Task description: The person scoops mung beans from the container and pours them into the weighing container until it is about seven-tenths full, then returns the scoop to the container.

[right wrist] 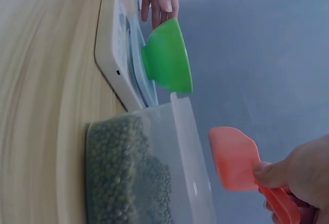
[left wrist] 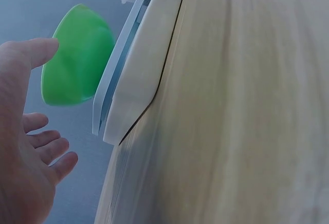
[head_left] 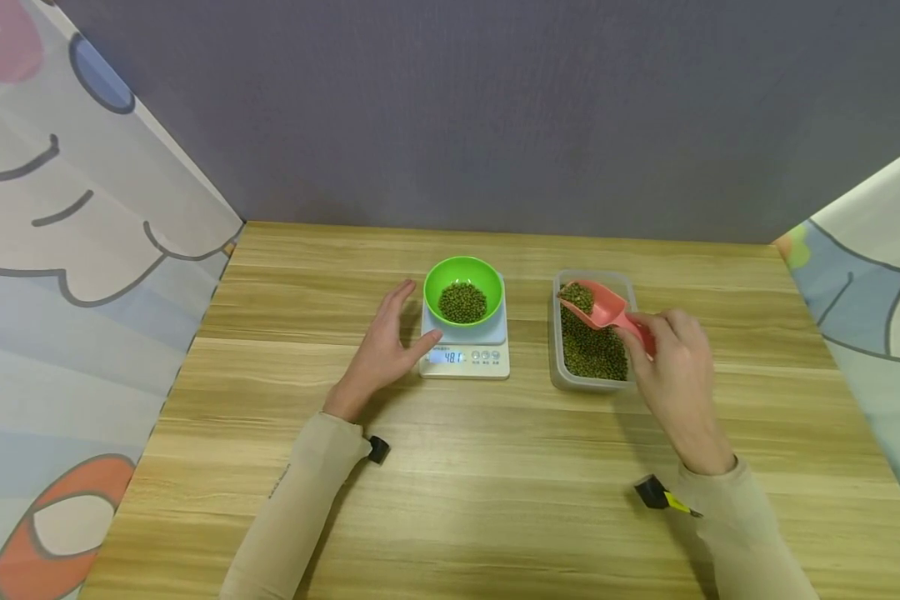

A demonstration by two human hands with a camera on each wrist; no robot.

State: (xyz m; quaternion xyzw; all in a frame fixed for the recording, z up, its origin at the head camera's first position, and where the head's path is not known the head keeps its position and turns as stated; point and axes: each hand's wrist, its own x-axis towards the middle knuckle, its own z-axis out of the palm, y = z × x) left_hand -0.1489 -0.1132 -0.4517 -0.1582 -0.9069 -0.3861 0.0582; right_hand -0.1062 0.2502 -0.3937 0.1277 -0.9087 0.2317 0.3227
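Note:
A pinkish-red scoop [head_left: 606, 307] with a small heap of mung beans [head_left: 579, 297] in it is held by its handle in my right hand [head_left: 673, 367]. It hangs above a clear plastic container [head_left: 559, 380] part full of the same green beans. Left of that, a bright green bowl [head_left: 432, 310] with beans in its bottom stands on a white kitchen scale [head_left: 465, 367], whose display reads 48.1. My left hand [head_left: 382, 350] is beside the bowl and scale, fingers spread, thumb near the scale's front left; it holds nothing. The right wrist view shows the scoop [right wrist: 234, 157] higher than the container's rim.
The scale and container stand side by side on a wood-grain table [head_left: 450, 483]. A dark grey wall panel [head_left: 495, 117] rises behind the table's back edge. Printed cartoon cloth [head_left: 82, 250] hangs at the left, with more at the right.

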